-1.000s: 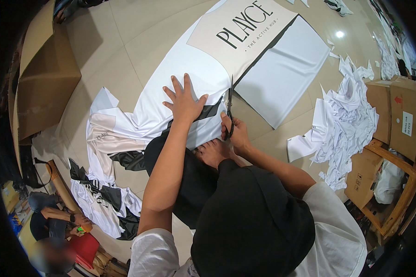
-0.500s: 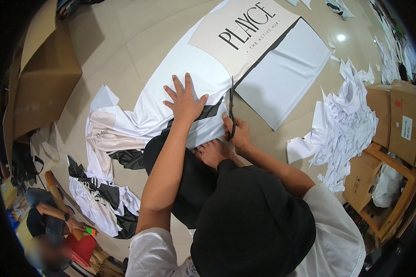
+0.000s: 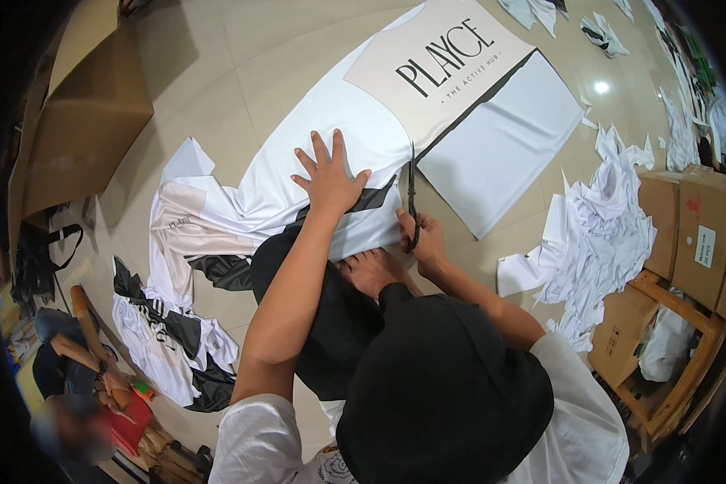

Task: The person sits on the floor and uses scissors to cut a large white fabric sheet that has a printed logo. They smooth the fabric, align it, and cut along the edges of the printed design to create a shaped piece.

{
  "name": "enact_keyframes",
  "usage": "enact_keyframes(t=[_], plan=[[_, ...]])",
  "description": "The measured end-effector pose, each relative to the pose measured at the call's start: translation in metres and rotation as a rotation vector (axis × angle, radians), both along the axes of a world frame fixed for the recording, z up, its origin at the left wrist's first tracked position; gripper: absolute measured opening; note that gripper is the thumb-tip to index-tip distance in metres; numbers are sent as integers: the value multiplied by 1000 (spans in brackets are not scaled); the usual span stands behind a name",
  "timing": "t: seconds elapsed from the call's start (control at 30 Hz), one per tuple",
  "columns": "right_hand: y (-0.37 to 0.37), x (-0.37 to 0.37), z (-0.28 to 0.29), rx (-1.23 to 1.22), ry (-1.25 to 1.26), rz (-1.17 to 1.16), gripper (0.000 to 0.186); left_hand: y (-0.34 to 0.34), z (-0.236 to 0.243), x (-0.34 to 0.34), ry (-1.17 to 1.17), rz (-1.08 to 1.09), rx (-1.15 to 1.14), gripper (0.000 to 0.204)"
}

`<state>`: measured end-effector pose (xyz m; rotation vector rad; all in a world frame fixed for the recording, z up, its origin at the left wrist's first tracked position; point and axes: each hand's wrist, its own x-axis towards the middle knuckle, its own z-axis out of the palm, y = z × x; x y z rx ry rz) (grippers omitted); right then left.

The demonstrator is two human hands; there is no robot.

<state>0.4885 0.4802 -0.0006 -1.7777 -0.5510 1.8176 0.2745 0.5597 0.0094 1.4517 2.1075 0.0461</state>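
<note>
A large sheet of printed fabric (image 3: 298, 137), white with beige and dark parts, lies spread on the floor. My left hand (image 3: 333, 181) rests flat on its white area, fingers spread wide. My right hand (image 3: 422, 234) grips black-handled scissors (image 3: 412, 181), thumb and fingers at the handles. Their blades point away from me, at the fabric's edge beside a dark stripe. A white panel (image 3: 500, 145) with a dark border spreads out to the right of the blades. My bare foot (image 3: 375, 270) is at the fabric's near edge.
White fabric scraps (image 3: 597, 234) are heaped at the right, beside cardboard boxes (image 3: 698, 234) and a wooden frame (image 3: 686, 315). More printed fabric (image 3: 177, 339) lies at the lower left. An open cardboard box (image 3: 89, 121) stands far left. Another person (image 3: 81, 355) is at the lower left.
The whole view has shifted slightly. My left hand stays spread on the fabric, and the right keeps hold of the scissors near the same edge, with the blades looking closer together.
</note>
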Motion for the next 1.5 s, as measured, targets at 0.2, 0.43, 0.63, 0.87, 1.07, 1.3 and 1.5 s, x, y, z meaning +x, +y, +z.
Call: enact_keyframes(t=[0.2, 0.43, 0.63, 0.87, 1.07, 1.3, 1.5], plan=[[1, 4, 2, -5, -6, 25, 38, -1, 1, -1, -6, 13, 1, 116], [4, 6, 4, -3, -45, 37, 37, 0, 1, 0, -12, 17, -3, 119], [4, 9, 4, -4, -43, 66, 36, 0, -1, -3, 28, -3, -45, 121], [3, 10, 2, 4, -13, 47, 34, 1, 0, -2, 25, -2, -50, 122], [1, 10, -1, 7, 0, 35, 33, 1, -2, -2, 26, -3, -44, 123], [2, 12, -2, 1, -15, 45, 34, 0, -1, -1, 1, 10, -29, 122], [0, 15, -8, 12, -18, 56, 34, 0, 1, -1, -16, 19, -22, 122]])
